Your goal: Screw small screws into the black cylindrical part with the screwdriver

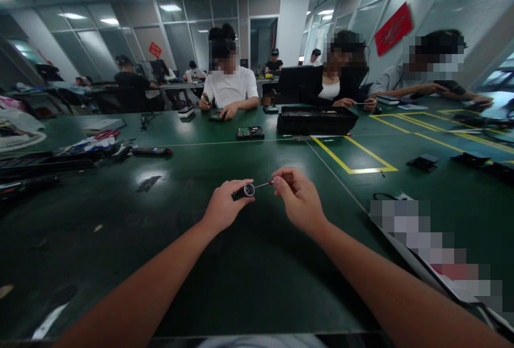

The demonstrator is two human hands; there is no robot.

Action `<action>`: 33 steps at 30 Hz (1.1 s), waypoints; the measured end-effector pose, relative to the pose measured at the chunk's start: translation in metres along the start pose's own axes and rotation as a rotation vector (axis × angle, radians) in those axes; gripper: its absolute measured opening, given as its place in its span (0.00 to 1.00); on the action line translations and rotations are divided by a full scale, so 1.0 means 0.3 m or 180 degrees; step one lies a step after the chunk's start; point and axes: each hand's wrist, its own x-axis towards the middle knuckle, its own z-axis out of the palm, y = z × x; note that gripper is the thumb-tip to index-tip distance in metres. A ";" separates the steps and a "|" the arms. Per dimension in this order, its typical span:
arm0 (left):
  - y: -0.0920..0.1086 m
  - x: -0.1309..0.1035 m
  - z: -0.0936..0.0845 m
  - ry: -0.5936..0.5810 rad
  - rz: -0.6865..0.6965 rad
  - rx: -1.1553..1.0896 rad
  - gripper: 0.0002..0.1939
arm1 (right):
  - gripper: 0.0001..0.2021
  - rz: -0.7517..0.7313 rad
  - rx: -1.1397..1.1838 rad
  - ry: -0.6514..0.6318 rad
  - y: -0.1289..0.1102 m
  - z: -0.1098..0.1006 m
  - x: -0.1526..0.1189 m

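Observation:
Near the middle of the view, my left hand (pixel 227 203) is closed round a small black cylindrical part (pixel 243 191), its round silver-rimmed end facing me and to the right. My right hand (pixel 296 196) pinches the red end of a thin screwdriver (pixel 265 184). The screwdriver's metal shaft points left, and its tip meets or lies close to the open end of the cylinder; exact contact is too small to tell. Both hands are above the green table (pixel 257 273).
Across the table sit several people; one in a white shirt (pixel 236 85) handles a small device. A black tray (pixel 317 121) and a circuard-bearing drive (pixel 250 133) lie ahead. Tools and a black-red pen-like tool (pixel 151 151) are at left, black parts (pixel 423 163) at right.

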 end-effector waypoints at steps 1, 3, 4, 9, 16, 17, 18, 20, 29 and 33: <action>-0.001 0.001 -0.002 0.0030 -0.0022 0.0010 0.22 | 0.08 -0.0073 -0.0065 -0.0091 -0.001 -0.001 -0.002; -0.001 0.002 -0.006 0.0055 -0.0089 0.0064 0.22 | 0.08 -0.0131 -0.0246 -0.0197 -0.005 -0.003 -0.003; 0.001 0.002 -0.007 0.0043 -0.0119 0.0110 0.22 | 0.09 -0.0098 -0.0364 -0.0195 -0.007 -0.003 -0.003; 0.013 0.001 0.000 -0.0170 -0.0142 0.0313 0.21 | 0.15 0.0039 -0.0716 0.0095 -0.012 0.004 0.001; 0.010 0.004 -0.001 -0.0328 -0.0315 0.0372 0.23 | 0.11 -0.0055 -0.0685 -0.0007 -0.007 0.002 0.002; 0.011 0.005 -0.002 -0.0321 -0.0320 0.0396 0.23 | 0.10 0.0011 -0.0716 -0.0044 -0.007 0.000 0.003; 0.012 0.006 -0.003 -0.0306 -0.0329 0.0416 0.24 | 0.10 0.0076 -0.0757 -0.0071 -0.008 -0.001 0.005; 0.015 0.009 -0.003 -0.0260 -0.0357 0.0430 0.25 | 0.12 0.0156 -0.0848 -0.0064 -0.006 -0.002 0.007; 0.029 0.006 -0.017 -0.0181 -0.0133 0.0444 0.20 | 0.09 0.0379 0.0191 0.0266 0.025 0.015 0.022; 0.043 0.005 -0.020 -0.0163 0.0282 0.0613 0.20 | 0.15 0.1008 0.1096 0.0623 0.061 0.014 0.052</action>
